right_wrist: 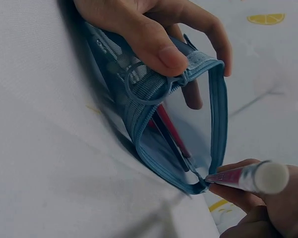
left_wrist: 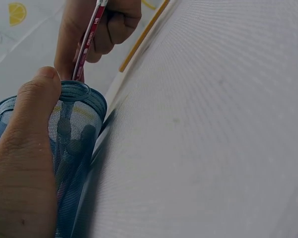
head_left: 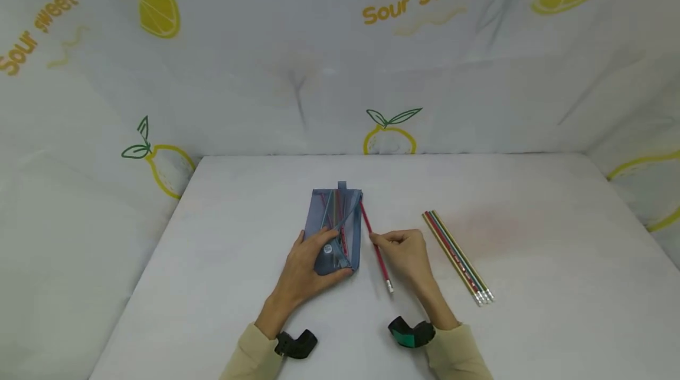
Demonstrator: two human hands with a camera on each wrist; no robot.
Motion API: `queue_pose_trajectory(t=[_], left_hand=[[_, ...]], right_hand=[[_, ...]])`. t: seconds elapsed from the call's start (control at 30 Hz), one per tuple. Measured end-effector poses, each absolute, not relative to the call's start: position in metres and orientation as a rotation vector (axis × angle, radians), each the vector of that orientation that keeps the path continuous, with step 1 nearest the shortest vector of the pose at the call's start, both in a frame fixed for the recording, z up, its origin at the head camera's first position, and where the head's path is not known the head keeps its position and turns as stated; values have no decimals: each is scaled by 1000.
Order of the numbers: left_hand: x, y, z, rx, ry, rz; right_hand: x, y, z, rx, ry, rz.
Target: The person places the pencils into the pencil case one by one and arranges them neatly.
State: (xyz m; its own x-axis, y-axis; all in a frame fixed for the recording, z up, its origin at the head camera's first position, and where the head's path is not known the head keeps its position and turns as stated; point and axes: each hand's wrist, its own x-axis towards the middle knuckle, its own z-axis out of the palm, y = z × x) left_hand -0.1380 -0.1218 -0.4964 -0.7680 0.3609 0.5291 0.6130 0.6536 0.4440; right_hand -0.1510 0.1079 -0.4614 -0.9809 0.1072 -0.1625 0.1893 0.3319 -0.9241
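Observation:
A blue mesh pencil case [head_left: 314, 209] with a zipper lies on the white table, several pencils showing through its mesh. My left hand [head_left: 305, 267] grips the case near its close end, thumb on one side and fingers on the other. In the right wrist view the zipper mouth [right_wrist: 219, 119] gapes wide, with a ring pull [right_wrist: 130, 94] by the thumb and pencils inside. My right hand [head_left: 408, 255] pinches a red pencil [head_left: 379, 259] along its shaft, just right of the case. Its white eraser end [right_wrist: 270, 177] points toward me, and its far end overlaps the case's right edge.
To the right of my right hand, several pencils [head_left: 458, 257] in yellow, red and green lie side by side, erasers toward me. A white sheet printed with lemons [head_left: 389, 141] and lettering stands behind and beside the table [head_left: 552, 285].

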Motion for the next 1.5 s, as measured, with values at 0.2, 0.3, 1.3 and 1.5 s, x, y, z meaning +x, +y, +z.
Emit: queue_pose_trajectory(t=[0.2,0.3,1.3,1.5], left_hand=[[-132,-123,-495,-763,-2486,-879],[-130,-122,-496,-764,-2488,-875],[-139,-113,-490,-801,-2506,-791],[-141,-110,-487,-826,-2485,-741]], right_hand=[[-149,94,-465,282,2517,-1788],[-149,89,-469,301,2515,-1817],[-174,60,-470,508,2431,-2154],[-178,61,-467,482,2466,-2135]])
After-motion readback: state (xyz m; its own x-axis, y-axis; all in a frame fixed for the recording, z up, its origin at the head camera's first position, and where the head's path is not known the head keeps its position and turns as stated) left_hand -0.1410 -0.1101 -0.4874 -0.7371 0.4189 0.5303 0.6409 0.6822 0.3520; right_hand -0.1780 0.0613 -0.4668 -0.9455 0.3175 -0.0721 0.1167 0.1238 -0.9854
